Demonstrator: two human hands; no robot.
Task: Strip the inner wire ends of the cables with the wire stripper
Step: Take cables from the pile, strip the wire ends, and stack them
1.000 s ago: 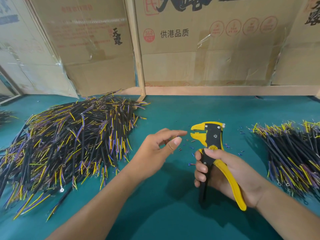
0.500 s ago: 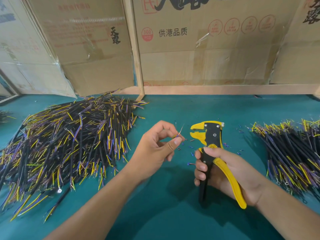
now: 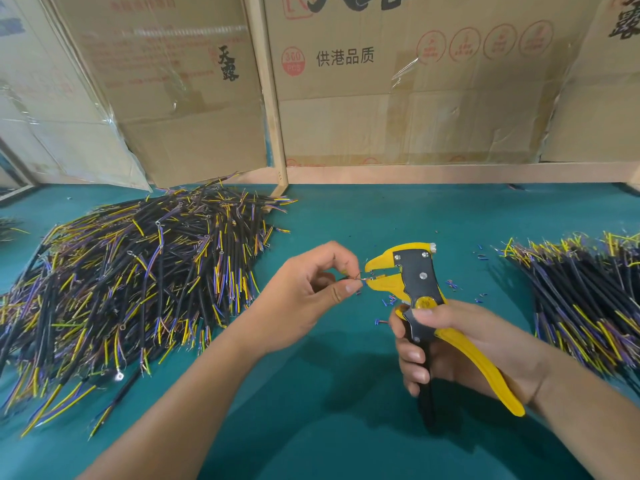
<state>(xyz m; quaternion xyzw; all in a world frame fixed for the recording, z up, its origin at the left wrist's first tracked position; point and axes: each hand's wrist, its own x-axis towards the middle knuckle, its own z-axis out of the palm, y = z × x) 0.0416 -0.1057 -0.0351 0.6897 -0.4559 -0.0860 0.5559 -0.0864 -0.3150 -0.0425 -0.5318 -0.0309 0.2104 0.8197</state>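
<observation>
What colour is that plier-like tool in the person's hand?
The wire stripper is yellow with a black middle plate and one black handle, seen clearly in the head view.

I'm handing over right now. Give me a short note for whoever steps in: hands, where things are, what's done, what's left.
Left hand pinches a thin wire end at the open mouth of the wire stripper.
Right hand grips the stripper's handles, not yet squeezed.
Big cable pile lies left, smaller cable pile right; which is finished is unclear.
Insulation scraps show earlier stripping.
Left: squeeze, strip, continue.

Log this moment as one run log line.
left hand: pinches wire end at stripper mouth | right hand: grips wire stripper | strip: not yet done
</observation>
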